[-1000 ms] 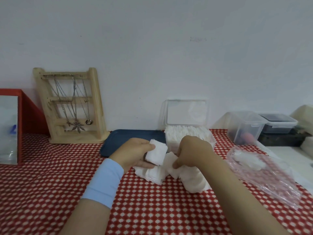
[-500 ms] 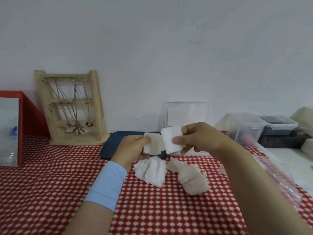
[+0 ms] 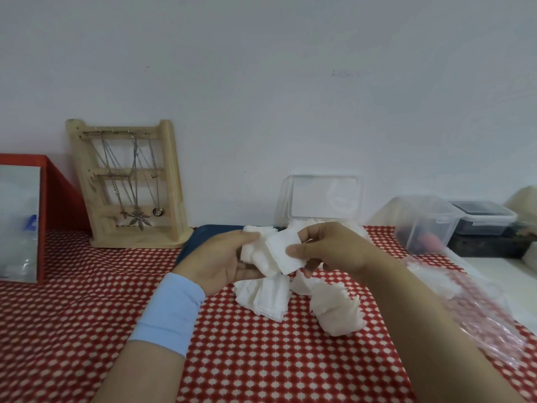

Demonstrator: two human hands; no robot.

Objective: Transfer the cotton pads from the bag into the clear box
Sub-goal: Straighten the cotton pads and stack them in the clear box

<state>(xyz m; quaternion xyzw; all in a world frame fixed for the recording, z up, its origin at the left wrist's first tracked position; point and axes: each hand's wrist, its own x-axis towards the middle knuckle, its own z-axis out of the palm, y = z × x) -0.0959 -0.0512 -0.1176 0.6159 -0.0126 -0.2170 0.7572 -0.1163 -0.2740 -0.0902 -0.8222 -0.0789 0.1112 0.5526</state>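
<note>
On the head view I am watching both hands working just above the checked cloth (image 3: 87, 315). The left hand (image 3: 220, 257) is cradling a held stack (image 3: 252, 253) of cotton pads, thumb lying over the top and fingers curling underneath. I am reading that as keeping the squares aligned so they go in as one block. The right hand (image 3: 331, 248) is pinching a square pad (image 3: 286, 253) between thumb and fingers and laying it onto that stack from three o'clock, adding one more before loading, I am judging.

The clear box (image 3: 324, 196) is standing at twelve o'clock from the hands with its lid propped upright by the wall. Its body is mostly hiding behind them. More pads are lying on the cloth at six o'clock: a fanned loose pile (image 3: 267, 301) and a crumpled clump (image 3: 334, 312). The bag (image 3: 479, 309) is lying slack at four o'clock, with some white showing through it.

A second ago both hands were down in the pile, picking. Now they are working raised in front of the box. Half a second ago the square pad was only meeting the stack's edge, and now it is lying further across it. The piles and the bag are lying as they were.
</note>
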